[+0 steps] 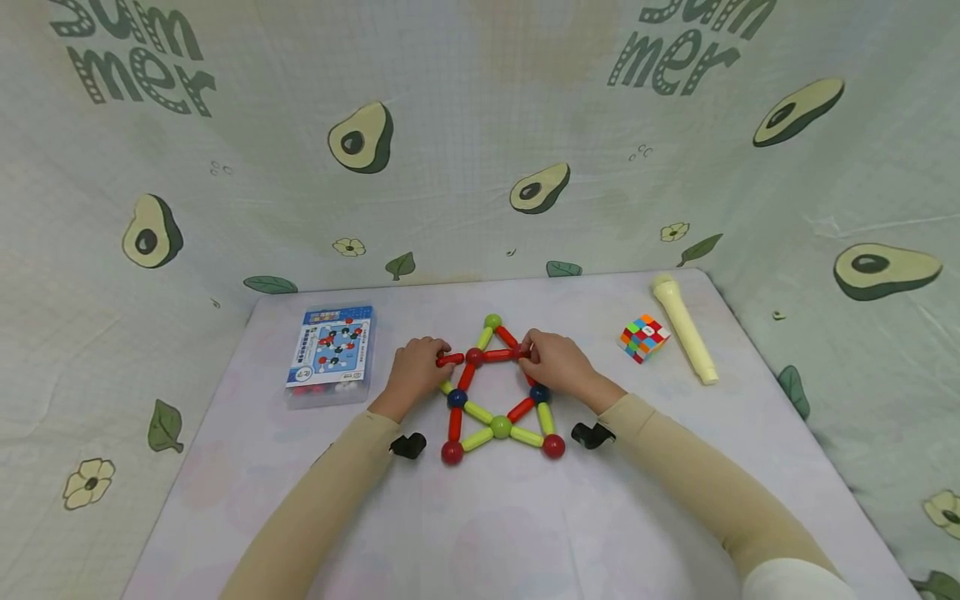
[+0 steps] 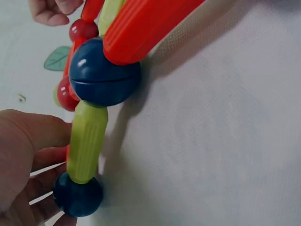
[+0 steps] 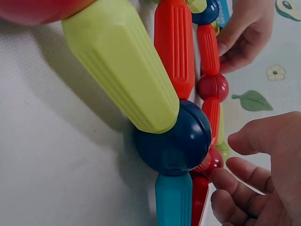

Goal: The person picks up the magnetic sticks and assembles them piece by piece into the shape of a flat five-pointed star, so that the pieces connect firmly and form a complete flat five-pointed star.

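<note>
A flat star-shaped frame of ridged rods and balls lies on the table; its nearest point ends in a red ball (image 1: 452,452), with a lime ball (image 1: 500,427) between the two near points. My left hand (image 1: 417,371) pinches a red rod (image 1: 451,359) at the upper left, beside the red ball (image 1: 474,357). In the left wrist view, a dark blue ball (image 2: 78,194) on a lime rod (image 2: 87,142) stands in front of those fingers. At the upper right, my right hand (image 1: 561,363) has loosely bent fingers beside a red ball (image 3: 215,160), thumb apart from it.
A clear plastic box with a blue-and-white card (image 1: 330,354) lies left of the frame. To the right are a puzzle cube (image 1: 644,337) and a pale yellow toy microphone (image 1: 686,332). A printed cloth (image 1: 450,100) hangs behind the table.
</note>
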